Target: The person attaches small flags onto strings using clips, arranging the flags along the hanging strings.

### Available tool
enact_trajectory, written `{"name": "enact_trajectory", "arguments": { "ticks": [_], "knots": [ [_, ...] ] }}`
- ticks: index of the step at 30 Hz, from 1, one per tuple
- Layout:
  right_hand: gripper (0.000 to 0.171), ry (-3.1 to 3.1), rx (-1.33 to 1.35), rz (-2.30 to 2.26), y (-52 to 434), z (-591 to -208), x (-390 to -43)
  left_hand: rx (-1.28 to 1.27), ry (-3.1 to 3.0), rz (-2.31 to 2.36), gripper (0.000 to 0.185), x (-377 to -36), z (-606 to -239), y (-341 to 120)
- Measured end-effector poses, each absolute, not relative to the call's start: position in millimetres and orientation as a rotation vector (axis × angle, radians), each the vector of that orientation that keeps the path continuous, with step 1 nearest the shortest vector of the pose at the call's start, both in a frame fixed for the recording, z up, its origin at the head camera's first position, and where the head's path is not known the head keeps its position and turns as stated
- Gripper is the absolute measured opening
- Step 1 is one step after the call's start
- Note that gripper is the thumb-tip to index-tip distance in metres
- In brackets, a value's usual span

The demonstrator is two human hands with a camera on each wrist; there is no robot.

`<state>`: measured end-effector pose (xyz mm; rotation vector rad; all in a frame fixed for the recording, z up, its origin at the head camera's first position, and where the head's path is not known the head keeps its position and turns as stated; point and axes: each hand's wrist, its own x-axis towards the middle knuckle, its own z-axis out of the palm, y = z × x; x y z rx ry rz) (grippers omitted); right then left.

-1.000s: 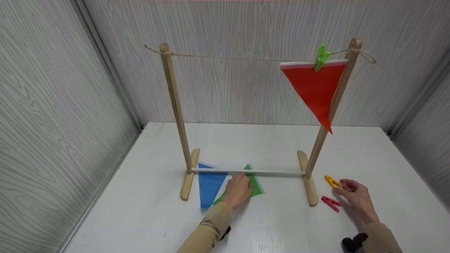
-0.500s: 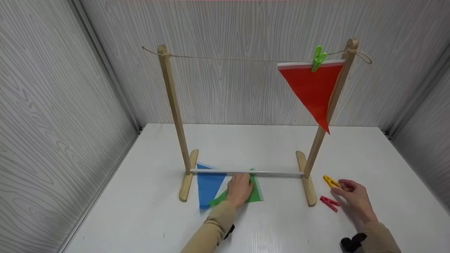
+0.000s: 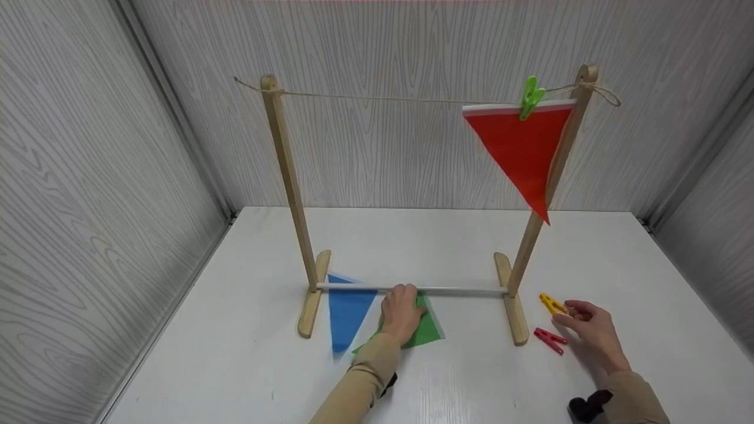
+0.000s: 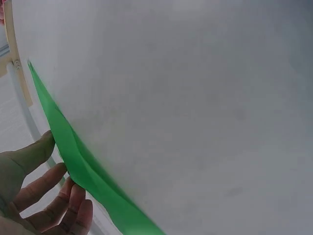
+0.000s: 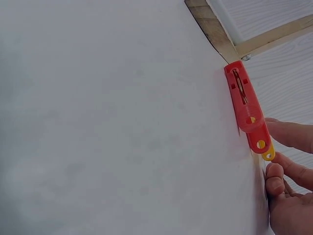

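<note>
On the white table my left hand (image 3: 402, 315) pinches a green triangular pennant (image 3: 427, 333) near the stand's white crossbar. In the left wrist view, the thumb and fingers of the left hand (image 4: 36, 193) meet one edge of the pennant (image 4: 73, 154), which bends upward. At the right, my right hand (image 3: 596, 335) holds the handle end of a yellow clothespin (image 3: 551, 303) between thumb and forefinger. A red clothespin (image 3: 551, 340) lies just nearer; in the right wrist view the red clothespin (image 5: 244, 98) hides most of the yellow one (image 5: 268, 154).
A blue pennant (image 3: 349, 318) lies left of the green one, partly under the crossbar (image 3: 459, 291). Wooden posts (image 3: 287, 176) carry a string (image 3: 371, 97). A green clothespin (image 3: 531, 99) fastens a red pennant (image 3: 521, 147) to it at the right.
My left hand has shifted slightly, and the green pennant has slid and turned a little toward the near side, away from the crossbar. The right hand stays at the yellow clothespin.
</note>
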<state>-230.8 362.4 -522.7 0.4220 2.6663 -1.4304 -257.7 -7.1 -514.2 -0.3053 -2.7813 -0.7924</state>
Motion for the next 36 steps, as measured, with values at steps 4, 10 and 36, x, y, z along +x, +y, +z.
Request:
{"name": "enact_trajectory", "arguments": {
  "ticks": [4,10,36],
  "knots": [
    [0.066,2.674,0.413,-1.441,362,-522,-230,-0.227,-2.774,-0.934,0.017,-262,-513,-7],
    [0.065,2.677,0.414,-1.426,361,-523,-230,-0.099,-2.788,-1.155,0.017,-265,-512,-9],
    [0.068,2.651,0.425,-1.39,361,-521,-232,0.077,-2.724,-2.048,0.031,-271,-493,-36]
  ]
}}
